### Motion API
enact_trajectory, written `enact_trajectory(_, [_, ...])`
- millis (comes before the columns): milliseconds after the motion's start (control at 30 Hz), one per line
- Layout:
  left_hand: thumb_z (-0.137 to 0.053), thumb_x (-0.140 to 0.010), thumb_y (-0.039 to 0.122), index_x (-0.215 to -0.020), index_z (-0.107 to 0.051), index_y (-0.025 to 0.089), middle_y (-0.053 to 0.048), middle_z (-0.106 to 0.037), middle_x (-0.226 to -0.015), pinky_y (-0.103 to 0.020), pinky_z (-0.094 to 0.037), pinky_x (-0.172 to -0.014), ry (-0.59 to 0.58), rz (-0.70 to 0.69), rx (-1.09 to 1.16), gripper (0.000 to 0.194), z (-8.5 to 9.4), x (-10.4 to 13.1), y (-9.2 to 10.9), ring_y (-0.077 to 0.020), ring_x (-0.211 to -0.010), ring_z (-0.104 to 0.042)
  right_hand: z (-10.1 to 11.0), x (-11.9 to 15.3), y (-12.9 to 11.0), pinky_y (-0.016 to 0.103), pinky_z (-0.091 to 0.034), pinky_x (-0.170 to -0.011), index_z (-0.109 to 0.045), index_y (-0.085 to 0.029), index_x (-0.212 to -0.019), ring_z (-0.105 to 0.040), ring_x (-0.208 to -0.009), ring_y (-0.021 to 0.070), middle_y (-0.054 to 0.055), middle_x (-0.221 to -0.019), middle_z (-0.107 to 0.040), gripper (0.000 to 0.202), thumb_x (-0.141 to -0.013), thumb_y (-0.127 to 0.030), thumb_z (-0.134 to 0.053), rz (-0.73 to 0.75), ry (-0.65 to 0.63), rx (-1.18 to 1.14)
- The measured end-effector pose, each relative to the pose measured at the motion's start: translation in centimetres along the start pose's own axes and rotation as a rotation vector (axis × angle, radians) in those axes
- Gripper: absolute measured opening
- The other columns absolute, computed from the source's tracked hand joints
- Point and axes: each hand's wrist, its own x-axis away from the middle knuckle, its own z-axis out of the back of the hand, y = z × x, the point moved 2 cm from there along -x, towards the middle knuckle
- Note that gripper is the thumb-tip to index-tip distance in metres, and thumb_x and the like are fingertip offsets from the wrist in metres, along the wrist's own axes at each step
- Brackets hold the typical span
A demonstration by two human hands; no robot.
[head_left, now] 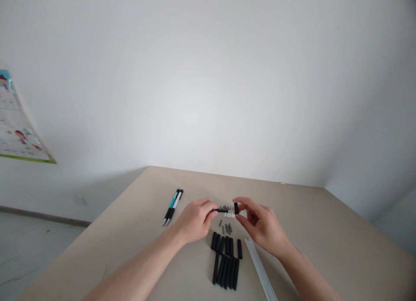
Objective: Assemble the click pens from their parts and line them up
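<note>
Near the middle of the table my left hand (197,219) pinches a thin black rod (222,210), which points right. My right hand (261,223) holds a short black tube (236,208) upright between thumb and fingers, close to the rod's tip. Whether rod and tube touch I cannot tell. Behind and below them lie small white pieces (229,215) and several small metal springs (228,228). Nearer the front are a row of short black tubes (222,244) and a row of longer black barrels (228,273).
Two pens, one blue and black (171,207) and one white and black (175,205), lie left of my left hand. Thin white sticks (261,270) lie below my right hand. A wall (208,97) bounds the beige table (130,231) at the back; a poster (19,127) hangs left.
</note>
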Motion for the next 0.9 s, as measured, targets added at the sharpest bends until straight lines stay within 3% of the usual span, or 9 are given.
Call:
enact_trajectory(267, [-0.043,-0.091,0.015,-0.094,-0.06,0.018,-0.004,-0.062,-0.086,-0.025,-0.043,-0.071,0.016,-0.006,0.015,0.018,-0.15,0.03,-0.15,-0.0166,-0.079,-0.058,-0.17,0.0,0.35,0.022,-0.039,-0.05,-0.056,-0.023,-0.113,-0.047,-0.05,0.0101,0.001,-0.082,-0.068,0.03,-0.084,-0.03,-0.058,-0.027,0.021,-0.006])
enact_trajectory(567, [-0.041,-0.093,0.018,-0.097,-0.06,0.017,-0.005,-0.063,-0.087,-0.026,-0.044,-0.072,0.078,0.039,-0.019,0.019,-0.14,0.05,-0.62,-0.0177,-0.081,-0.059,-0.05,0.15,-0.34,0.025,-0.037,-0.055,-0.058,-0.018,-0.121,-0.046,-0.057,0.0119,0.002,-0.078,-0.061,0.035,-0.087,-0.021,-0.051,0.102,-0.097,0.043])
enact_trajectory(900, [-0.043,-0.092,0.016,-0.094,-0.061,0.017,-0.005,-0.063,-0.084,-0.026,-0.044,-0.07,0.059,0.037,-0.044,0.019,-0.02,0.0,-0.33,-0.0174,-0.079,-0.059,-0.1,0.12,-0.34,0.024,-0.037,-0.055,-0.057,-0.02,-0.118,-0.048,-0.058,0.0123,0.002,-0.08,-0.062,0.032,-0.086,-0.02,-0.052,0.091,-0.086,0.048])
